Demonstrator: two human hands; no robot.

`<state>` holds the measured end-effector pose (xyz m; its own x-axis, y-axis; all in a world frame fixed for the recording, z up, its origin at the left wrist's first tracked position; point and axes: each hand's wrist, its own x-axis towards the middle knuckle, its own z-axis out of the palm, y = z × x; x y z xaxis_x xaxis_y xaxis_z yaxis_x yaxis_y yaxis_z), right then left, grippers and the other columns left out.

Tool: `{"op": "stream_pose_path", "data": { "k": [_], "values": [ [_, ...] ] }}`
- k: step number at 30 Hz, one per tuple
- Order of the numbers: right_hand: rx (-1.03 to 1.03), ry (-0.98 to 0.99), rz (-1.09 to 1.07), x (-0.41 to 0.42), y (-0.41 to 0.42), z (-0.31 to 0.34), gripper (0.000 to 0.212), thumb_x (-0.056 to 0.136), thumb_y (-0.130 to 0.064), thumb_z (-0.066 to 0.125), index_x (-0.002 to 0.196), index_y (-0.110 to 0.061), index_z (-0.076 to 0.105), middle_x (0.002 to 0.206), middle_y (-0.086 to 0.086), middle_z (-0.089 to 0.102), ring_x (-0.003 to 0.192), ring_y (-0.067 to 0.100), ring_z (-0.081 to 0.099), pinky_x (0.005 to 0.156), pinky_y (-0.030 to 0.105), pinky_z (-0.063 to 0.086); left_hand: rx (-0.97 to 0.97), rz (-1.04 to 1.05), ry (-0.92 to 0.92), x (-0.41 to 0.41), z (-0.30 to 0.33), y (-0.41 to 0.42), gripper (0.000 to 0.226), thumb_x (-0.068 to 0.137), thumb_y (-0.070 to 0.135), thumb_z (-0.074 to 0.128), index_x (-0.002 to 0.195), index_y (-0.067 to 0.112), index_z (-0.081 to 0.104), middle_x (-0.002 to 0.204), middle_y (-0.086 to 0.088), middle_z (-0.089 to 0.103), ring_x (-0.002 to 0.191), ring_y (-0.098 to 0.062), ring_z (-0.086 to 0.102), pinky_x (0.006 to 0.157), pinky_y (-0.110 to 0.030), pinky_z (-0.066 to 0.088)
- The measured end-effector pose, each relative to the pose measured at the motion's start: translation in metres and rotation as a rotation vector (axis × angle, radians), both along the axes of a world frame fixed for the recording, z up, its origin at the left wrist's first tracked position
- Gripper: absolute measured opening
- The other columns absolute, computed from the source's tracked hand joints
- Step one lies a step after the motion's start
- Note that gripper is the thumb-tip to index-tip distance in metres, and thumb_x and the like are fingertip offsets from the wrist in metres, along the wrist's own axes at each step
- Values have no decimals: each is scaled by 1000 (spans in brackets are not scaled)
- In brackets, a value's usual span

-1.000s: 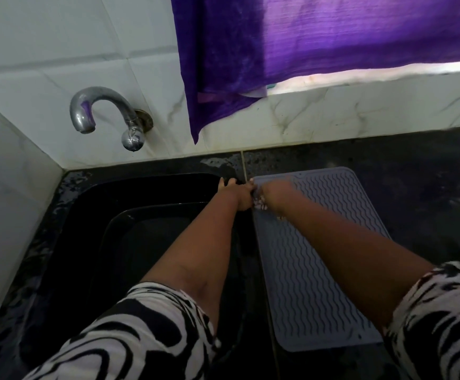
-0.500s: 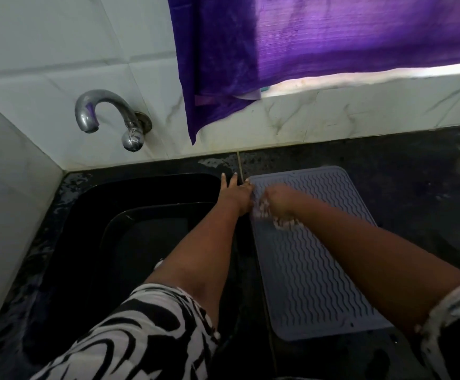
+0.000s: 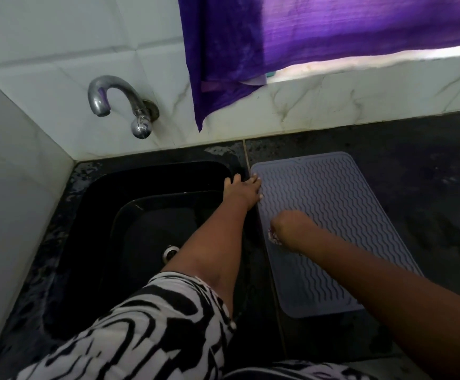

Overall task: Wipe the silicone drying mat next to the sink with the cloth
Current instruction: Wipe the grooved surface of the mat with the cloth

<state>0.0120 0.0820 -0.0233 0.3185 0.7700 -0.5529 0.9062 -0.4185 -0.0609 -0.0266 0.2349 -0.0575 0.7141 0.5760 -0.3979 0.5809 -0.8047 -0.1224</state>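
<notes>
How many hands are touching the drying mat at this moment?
2. The left hand rests with straight fingers on the far left edge of the silicone drying mat. The right hand grips the cloth on its left side, nearer the person.

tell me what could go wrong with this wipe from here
The mat lies right along the sink edge, and only the left hand pins its far corner; a hard stroke could buckle or skid it. The right hand hides most of the cloth, so strips may be missed.
</notes>
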Motion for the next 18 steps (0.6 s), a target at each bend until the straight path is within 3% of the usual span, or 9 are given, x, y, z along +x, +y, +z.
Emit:
{"op": "stream_pose_path", "data": {
  "k": [3,5,8,10,12,15,18],
  "values": [
    [-153,48,-2,3,3,14,42,89,-22,64,128,-9,57,131,9,56,118,24,55,98,31,45,-63,26,-27,-1,2,-6,62,102,43,27,155,26,-1,163,10,1,145,-30,10,114,-52,12],
    [-155,92,-46,19,11,24,38,89,-19,64,126,-9,60,129,10,60,116,27,58,100,33,47,-112,19,-104,-5,2,-13,67,101,41,34,155,24,-2,163,6,3,147,-30,5,116,-53,7],
    [68,84,-182,39,40,32,35,89,-14,64,123,-7,63,123,16,64,109,31,62,94,36,51,-90,13,-227,-11,1,-18,55,97,37,42,149,26,28,159,1,25,143,-31,16,114,-51,13],
    [85,33,-204,33,53,27,40,93,-21,58,131,-9,58,131,16,58,117,33,57,98,40,48,-85,29,-220,-14,0,-19,43,95,37,44,138,30,44,156,3,31,140,-32,20,111,-51,18],
    [2,-67,-107,17,48,7,44,94,-25,54,136,-13,51,139,12,50,128,34,46,106,49,41,-61,1,-156,-17,-3,-19,46,96,42,42,141,33,39,160,7,23,139,-31,21,108,-50,22],
    [47,-226,33,9,23,-11,40,94,-25,55,133,-17,53,136,5,51,129,29,40,103,49,42,-51,-25,-68,-16,-3,-11,51,99,47,35,149,38,24,162,12,12,139,-30,20,107,-49,22],
    [123,-153,48,10,-1,-7,34,96,-25,50,128,-14,57,132,6,54,126,27,42,101,45,44,-40,-39,8,-14,-3,-5,53,101,43,33,151,40,15,162,15,6,140,-30,17,108,-51,19]
  ]
}}
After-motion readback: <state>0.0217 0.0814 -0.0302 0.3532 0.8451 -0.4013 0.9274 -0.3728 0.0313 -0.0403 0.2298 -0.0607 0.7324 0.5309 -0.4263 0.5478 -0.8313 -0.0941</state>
